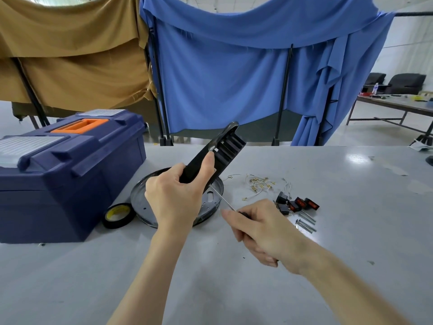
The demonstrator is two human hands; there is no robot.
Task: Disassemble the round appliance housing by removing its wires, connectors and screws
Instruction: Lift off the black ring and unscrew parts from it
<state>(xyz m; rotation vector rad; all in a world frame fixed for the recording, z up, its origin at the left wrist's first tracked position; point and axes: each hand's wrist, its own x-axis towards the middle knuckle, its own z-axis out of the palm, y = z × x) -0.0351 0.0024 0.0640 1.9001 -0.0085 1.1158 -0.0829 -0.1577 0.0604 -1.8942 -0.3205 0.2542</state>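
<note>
A shallow round grey metal housing lay flat on the pale grey, slightly scuffed tabletop, partly hidden behind the left wrist. The left hand was clamped round a long black ribbed plastic part with a curved metal strip, held tilted above the housing. The right hand, just right of the housing and apart from the left, gripped a thin-shafted screwdriver with a black handle, its tip reaching to the underside of the black part.

Right of the housing lay loose pale wires with small connectors, black rocker switches with red faces and a few long silver screws. Touching the housing's left edge sat a black roll of tape with a yellow core, and beyond it a dark blue plastic toolbox with an orange handle.

Behind the housing, past the table's far edge, a blue cloth and a tan cloth hung over black stands; far to its right stood another long table and dark chairs.
</note>
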